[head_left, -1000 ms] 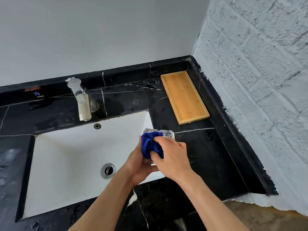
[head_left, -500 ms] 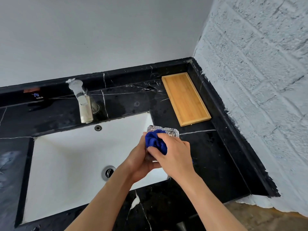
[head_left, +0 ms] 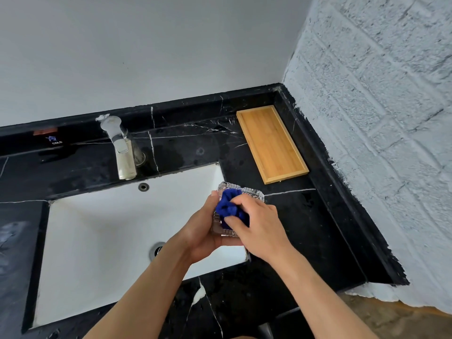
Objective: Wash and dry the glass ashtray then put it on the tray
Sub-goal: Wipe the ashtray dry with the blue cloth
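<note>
The left hand cups the glass ashtray from below, fingers wrapped around its left side, above the right edge of the white sink. The right hand has its fingers clenched on a bunched blue cloth, pressing it into the ashtray's bowl. The bamboo tray lies well beyond the sink's right rear corner, on the black marble counter, and the chrome faucet stands behind the sink
</note>
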